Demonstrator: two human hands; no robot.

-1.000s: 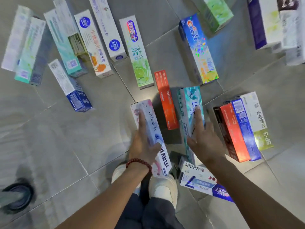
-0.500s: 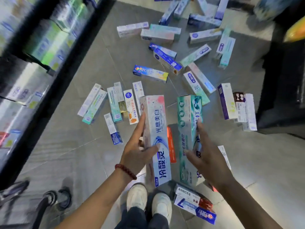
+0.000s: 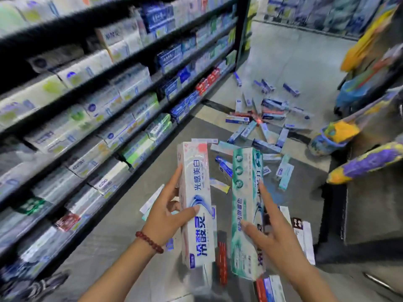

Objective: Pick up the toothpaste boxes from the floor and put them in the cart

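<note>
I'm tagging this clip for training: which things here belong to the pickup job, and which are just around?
Job: white box in left hand; green box in right hand; scattered boxes on floor.
Around: stocked shelves; bead bracelet.

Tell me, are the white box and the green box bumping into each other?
Apart. The head view shows grey floor and a red box between the white box and the green box, one in each hand.

White-pink box (image 3: pixel 196 205), green-white box (image 3: pixel 245 212)
</note>
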